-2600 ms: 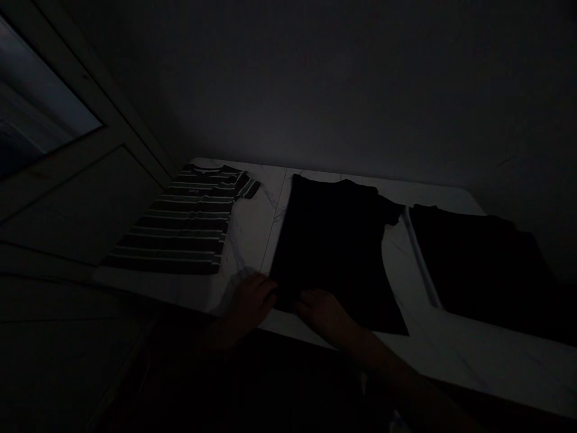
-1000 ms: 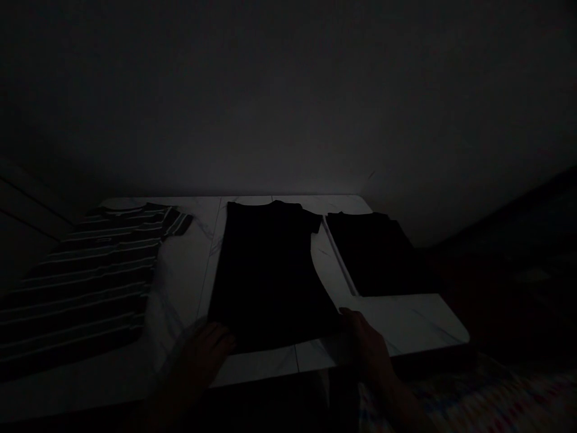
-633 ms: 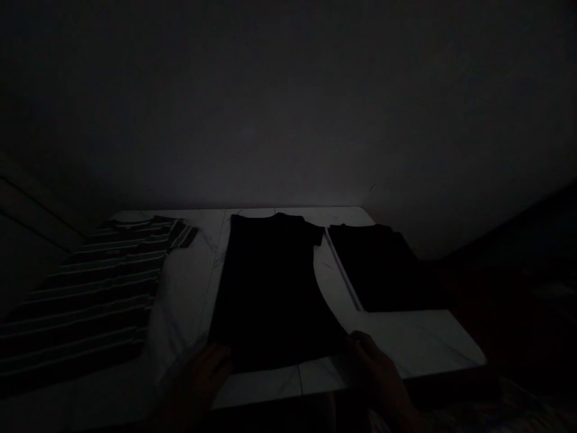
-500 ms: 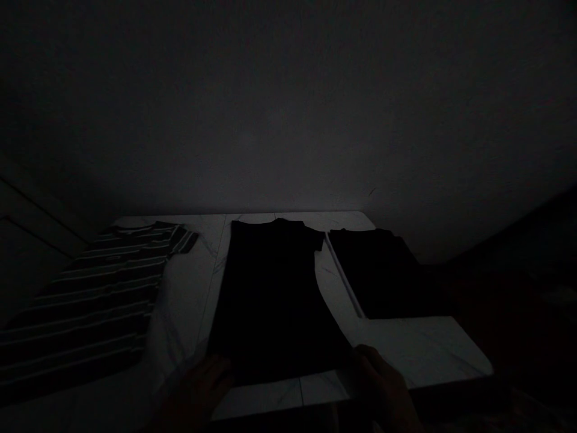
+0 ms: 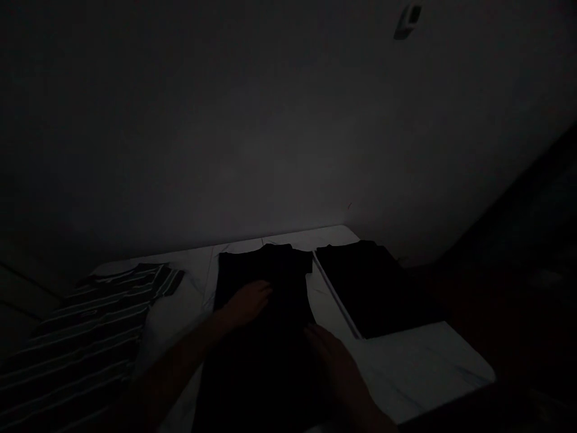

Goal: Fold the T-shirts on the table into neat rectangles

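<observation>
Under my hands: a black T-shirt (image 5: 270,270) lies flat, with its neck far from me and one short sleeve sticking out on the far right side. It is very dark, so I cannot see any folds in it.

My left hand (image 5: 247,304): it is open and flat on the black T-shirt, near the middle. The fingers point to the right. It is not gripping anything that I can see.

My right hand (image 5: 336,361): it is open too, and it lies on the near right part of the same shirt. The fingers point up and to the left. It is dark here, but I see no pinch.

Left of my left hand: a striped shirt (image 5: 85,337) lies flat, dark with thin pale lines. Its short sleeve points toward the black T-shirt, but the two do not touch.

Right of my right hand: a black cloth (image 5: 374,288) lies flat, and I cannot tell if it is folded. A thin pale strip (image 5: 336,294) runs along its left edge.

Under it all: a white table (image 5: 406,367) with soft grey lines.

Past the table: a plain dark wall (image 5: 270,120) with a small grey thing (image 5: 408,21) high up.
</observation>
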Demonstrator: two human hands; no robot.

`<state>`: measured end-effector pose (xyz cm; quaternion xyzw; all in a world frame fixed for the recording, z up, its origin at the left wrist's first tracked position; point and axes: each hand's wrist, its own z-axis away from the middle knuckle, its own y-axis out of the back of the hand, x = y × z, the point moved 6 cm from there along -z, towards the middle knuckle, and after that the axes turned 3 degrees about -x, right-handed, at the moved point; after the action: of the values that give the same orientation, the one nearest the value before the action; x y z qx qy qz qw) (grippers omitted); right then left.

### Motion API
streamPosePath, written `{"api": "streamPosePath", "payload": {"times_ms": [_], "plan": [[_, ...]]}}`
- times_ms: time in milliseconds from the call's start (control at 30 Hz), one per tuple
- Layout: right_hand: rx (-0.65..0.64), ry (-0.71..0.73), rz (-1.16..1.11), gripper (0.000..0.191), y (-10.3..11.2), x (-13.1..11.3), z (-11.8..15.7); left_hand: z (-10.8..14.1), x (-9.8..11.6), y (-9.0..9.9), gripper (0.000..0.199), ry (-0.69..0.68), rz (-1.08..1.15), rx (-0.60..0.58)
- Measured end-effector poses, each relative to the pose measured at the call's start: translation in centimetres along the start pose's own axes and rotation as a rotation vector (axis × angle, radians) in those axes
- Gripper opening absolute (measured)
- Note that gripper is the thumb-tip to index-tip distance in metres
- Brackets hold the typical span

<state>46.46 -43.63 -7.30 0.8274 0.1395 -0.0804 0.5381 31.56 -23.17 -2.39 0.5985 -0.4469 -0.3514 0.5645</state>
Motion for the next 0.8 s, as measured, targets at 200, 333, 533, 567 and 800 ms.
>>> {"api": "streamPosePath", "payload": {"times_ms": [200,333,533,567,800], "plan": [[-0.116,-0.052,0.213,0.07,-6.7,-0.6,0.4,-6.7,-1.1,-5.5,0.061,-0.002,0.019,-0.317],[-0.003,-0.104,0.273,0.089,-8.4,-0.1,2.9,-7.6,-1.0,-6.4,0.068,0.039,0.041,-0.337],[0.202,-0.068,0.37,0.095,-8.0,0.7,4.2,-11.9,-0.9,-4.3,0.053,0.092,0.052,-0.237],[0.224,-0.06,0.372,0.092,-8.0,0.9,4.5,-13.2,-1.1,-3.9,0.049,0.139,0.058,-0.215],[0.245,-0.224,0.298,0.062,-6.8,2.3,6.3,-20.8,-0.2,-5.1,0.075,0.321,0.124,-0.249]]}}
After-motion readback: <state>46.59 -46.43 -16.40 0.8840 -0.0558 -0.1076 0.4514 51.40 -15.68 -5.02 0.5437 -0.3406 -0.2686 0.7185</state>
